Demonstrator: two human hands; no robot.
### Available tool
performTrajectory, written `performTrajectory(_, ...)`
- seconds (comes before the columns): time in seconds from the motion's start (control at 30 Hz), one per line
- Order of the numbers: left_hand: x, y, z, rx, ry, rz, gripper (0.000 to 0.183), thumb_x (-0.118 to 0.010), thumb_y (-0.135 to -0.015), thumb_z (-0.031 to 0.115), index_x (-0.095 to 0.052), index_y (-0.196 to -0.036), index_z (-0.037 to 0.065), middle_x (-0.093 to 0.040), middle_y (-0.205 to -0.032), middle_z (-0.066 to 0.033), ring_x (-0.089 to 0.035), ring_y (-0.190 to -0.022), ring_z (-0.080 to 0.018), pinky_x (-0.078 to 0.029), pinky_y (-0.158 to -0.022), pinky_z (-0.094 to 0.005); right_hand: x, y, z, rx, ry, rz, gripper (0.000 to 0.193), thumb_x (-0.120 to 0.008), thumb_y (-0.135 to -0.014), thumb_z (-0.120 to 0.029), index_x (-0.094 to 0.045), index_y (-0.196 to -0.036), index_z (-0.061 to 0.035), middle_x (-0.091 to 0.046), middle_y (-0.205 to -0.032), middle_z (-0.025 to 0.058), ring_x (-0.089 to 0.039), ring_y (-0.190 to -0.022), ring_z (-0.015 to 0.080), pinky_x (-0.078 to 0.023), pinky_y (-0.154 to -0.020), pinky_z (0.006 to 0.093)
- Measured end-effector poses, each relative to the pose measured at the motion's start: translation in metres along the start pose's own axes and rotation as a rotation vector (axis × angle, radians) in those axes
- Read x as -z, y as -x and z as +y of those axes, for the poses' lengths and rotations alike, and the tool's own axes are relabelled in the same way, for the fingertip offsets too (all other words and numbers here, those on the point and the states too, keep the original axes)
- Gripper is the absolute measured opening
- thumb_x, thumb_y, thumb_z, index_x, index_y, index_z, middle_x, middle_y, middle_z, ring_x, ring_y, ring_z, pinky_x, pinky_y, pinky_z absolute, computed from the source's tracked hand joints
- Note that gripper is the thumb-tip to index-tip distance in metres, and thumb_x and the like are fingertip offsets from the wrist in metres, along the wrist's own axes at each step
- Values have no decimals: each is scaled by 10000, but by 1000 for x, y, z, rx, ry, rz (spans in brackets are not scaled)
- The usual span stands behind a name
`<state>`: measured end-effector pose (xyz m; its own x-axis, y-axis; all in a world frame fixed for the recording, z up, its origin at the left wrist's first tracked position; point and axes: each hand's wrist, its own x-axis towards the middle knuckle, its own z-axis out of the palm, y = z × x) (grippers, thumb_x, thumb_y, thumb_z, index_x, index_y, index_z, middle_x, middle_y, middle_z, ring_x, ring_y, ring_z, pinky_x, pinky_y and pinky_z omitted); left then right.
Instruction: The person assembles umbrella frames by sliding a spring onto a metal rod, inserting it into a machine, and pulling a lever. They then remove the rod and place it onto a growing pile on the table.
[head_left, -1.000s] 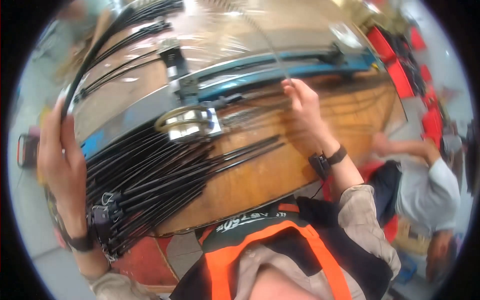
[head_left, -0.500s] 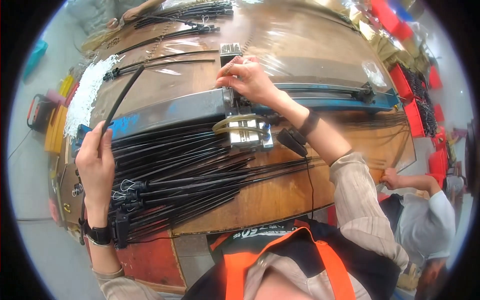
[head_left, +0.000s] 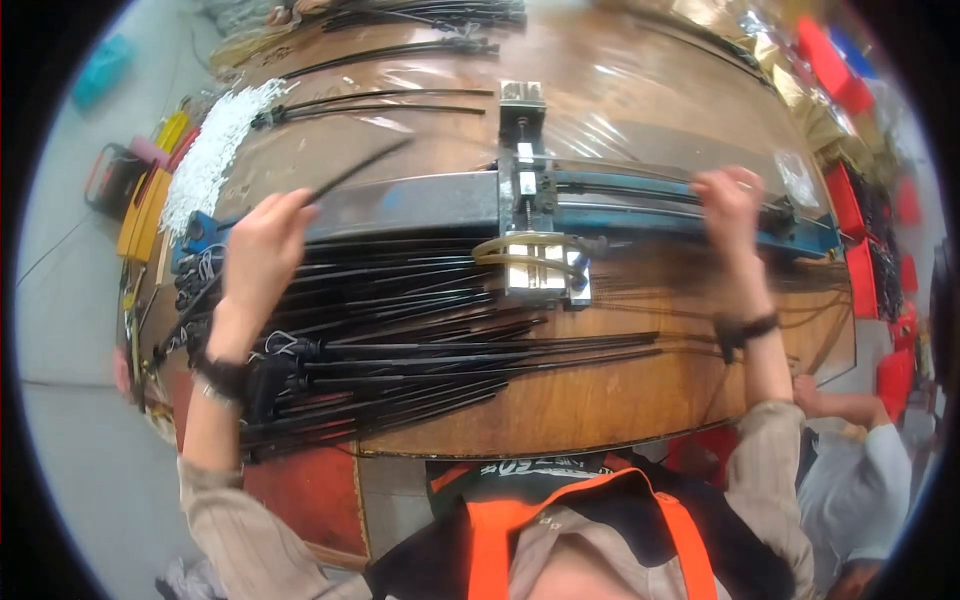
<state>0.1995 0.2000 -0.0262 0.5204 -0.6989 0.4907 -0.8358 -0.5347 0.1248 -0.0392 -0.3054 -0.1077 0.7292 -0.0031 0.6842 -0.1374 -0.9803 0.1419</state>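
Observation:
My left hand (head_left: 265,240) is closed on a black cable (head_left: 362,168), whose blurred free end slants up to the right over the metal rail (head_left: 400,202). To the right, my right hand (head_left: 730,205) hovers above the blue rail section (head_left: 650,215) with its fingers curled in. A faint thin line runs from the clamp fixture (head_left: 530,185) toward those fingers, but motion blur hides what they hold, if anything. Under my left wrist and in front of the rail lies a thick pile of black cables (head_left: 400,340), some with white loops at their left ends.
A metal block with yellowish hoses (head_left: 540,265) stands mid-table. White short tubes (head_left: 225,145) are heaped at the far left. More black cables (head_left: 400,55) lie at the back. Red bins (head_left: 860,205) line the right side, where another person's arm (head_left: 850,405) rests at the table edge.
My right hand has moved from the clamp fixture far to the right along the rail. My left hand has shifted right with the cable, which now leans lower. The view has turned slightly.

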Motion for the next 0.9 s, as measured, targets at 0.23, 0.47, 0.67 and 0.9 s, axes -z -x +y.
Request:
performTrajectory(0.23, -119, -82, 72, -292, 145, -38, 135, -618, -904, 180, -609, -831, 66, -610, -766, -114, -632, -756, -324, -514, -637, -417, 33, 47, 58, -123, 66, -33, 44, -632, -872, -97, -638, -901, -65, -609, -806, 86, -559, -881, 288, -408, -859, 397)
performTrajectory(0.47, -123, -70, 67, -184, 214, -121, 216, -598, -919, 229, -574, -789, 59, -616, -767, -124, -624, -765, -346, -504, -661, -436, 13, 56, 57, -222, -15, 15, 77, -618, -905, -109, -618, -923, -35, -588, -852, 107, -545, -885, 300, -419, -829, 398)
performTrajectory(0.67, -136, -71, 74, -113, 275, -55, 235, -603, -912, 252, -573, -769, 68, -620, -746, -134, -626, -749, -352, -497, -674, -440, 9, 50, 49, -231, -21, 68, 79, -643, -899, -116, -613, -906, -43, -574, -836, 97, -548, -887, 288, -424, -825, 409)
performTrajectory(0.9, -119, -87, 64, -37, 308, -415, 189, -579, -910, 225, -597, -787, 83, -657, -768, -141, -637, -783, -386, -501, -668, -455, 14, 55, 52, -240, -46, 21, 90, -634, -904, -103, -649, -976, -50, -633, -925, 90, -572, -1000, 285, -425, -913, 392)
